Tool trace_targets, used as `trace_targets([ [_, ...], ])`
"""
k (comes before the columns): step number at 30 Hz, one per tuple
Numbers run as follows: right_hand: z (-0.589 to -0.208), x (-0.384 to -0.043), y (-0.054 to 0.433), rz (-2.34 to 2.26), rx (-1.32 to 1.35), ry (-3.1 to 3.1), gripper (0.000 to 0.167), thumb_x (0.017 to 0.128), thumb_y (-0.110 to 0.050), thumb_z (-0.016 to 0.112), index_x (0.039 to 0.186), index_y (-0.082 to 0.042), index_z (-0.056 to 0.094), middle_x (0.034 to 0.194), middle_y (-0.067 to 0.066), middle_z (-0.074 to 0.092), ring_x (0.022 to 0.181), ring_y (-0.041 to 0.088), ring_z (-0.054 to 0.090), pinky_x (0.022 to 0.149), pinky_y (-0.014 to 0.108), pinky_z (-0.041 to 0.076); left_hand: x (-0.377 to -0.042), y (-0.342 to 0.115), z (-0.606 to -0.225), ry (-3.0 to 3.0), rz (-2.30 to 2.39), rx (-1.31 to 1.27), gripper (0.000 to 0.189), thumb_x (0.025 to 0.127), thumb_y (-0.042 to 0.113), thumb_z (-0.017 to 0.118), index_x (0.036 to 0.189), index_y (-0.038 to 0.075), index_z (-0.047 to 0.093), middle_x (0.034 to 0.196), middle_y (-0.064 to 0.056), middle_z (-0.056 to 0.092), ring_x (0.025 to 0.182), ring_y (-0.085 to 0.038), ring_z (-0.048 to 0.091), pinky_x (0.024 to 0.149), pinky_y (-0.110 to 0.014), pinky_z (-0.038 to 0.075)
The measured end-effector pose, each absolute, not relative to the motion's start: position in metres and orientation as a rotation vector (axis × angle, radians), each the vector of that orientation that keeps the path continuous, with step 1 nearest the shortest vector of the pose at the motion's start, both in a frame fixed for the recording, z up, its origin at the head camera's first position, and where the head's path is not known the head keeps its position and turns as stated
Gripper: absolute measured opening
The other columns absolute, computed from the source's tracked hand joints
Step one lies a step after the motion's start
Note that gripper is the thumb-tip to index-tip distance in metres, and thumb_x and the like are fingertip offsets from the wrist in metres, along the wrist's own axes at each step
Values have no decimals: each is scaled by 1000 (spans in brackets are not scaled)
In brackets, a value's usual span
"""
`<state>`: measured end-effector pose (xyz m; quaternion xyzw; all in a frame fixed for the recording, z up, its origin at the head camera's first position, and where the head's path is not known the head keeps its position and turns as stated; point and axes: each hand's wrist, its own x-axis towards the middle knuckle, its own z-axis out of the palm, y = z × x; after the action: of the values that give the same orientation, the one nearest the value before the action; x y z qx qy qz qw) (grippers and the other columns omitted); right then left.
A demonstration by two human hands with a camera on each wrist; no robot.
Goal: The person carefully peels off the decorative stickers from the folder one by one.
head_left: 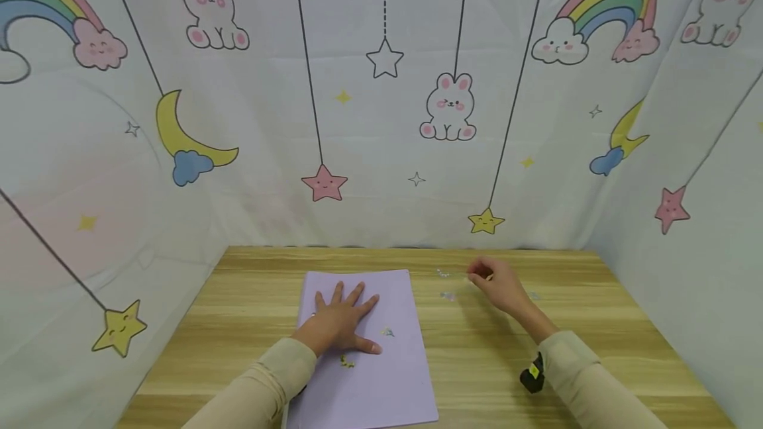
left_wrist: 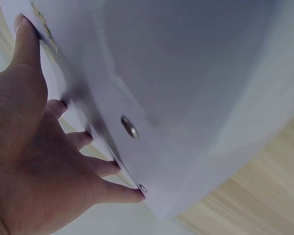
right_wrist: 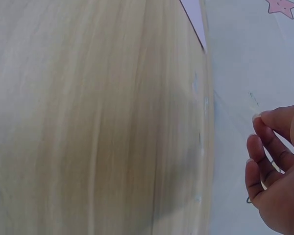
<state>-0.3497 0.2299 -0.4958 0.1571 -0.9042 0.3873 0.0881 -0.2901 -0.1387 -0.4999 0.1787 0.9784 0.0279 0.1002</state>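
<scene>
A lilac folder (head_left: 393, 382) with metal rivets (left_wrist: 130, 127) along one side lies on the wooden table. My left hand (head_left: 340, 323) rests on it with the fingers spread. Near the thumb, a gold sticker (head_left: 347, 361) and a small pale floral sticker (head_left: 388, 332) sit on the cover. To the right of the folder, my right hand (head_left: 501, 285) is raised over the table's far part. Its thumb and index finger pinch a small clear sticker (right_wrist: 254, 99) with thin dark-green marks; its full shape is hard to make out.
Several small translucent stickers lie on the wooden table (head_left: 238, 323) near the right hand, among them a whitish one (head_left: 443, 273) and a pinkish one (head_left: 448, 296). A black object with a yellow mark (head_left: 532, 376) shows at the right cuff. Printed white curtains (head_left: 381, 124) surround the table.
</scene>
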Motion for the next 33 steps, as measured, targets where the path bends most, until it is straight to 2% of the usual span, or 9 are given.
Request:
trace_targets([
  [6,-503,-350,240,1125,505,-2685,6,101,-4,71,104,1,73,93,3,72,85,18,64,74,32,53,-289,-137,-498,2892,59,520,111,76,83,74,166,30,37,175,-9,24,158,-52,16,113,-83,18],
  [13,-515,-349,247,1103,488,-2713,5,100,-6,73,99,-1,74,91,2,72,83,15,63,73,29,52,-287,-135,-495,2891,76,521,109,77,80,76,166,28,39,175,-10,25,158,-52,16,113,-83,18],
  [19,-521,-348,249,1144,484,-2761,4,99,-2,72,101,-1,75,91,1,72,84,16,64,74,30,54,-285,-136,-494,2894,80,535,108,78,79,76,166,27,39,174,-11,26,158,-53,17,112,-84,18],
  [27,-527,-348,250,1101,508,-2799,6,99,-6,73,99,0,74,93,-1,71,86,15,64,76,33,54,-286,-137,-495,2893,85,540,108,78,78,76,166,27,39,174,-11,26,157,-53,17,112,-84,18],
  [33,-530,-348,249,1058,512,-2806,4,98,-4,74,94,-6,75,88,-3,70,81,14,62,73,31,53,-285,-136,-493,2897,82,543,108,78,78,76,166,27,39,174,-12,26,157,-54,17,112,-84,18],
])
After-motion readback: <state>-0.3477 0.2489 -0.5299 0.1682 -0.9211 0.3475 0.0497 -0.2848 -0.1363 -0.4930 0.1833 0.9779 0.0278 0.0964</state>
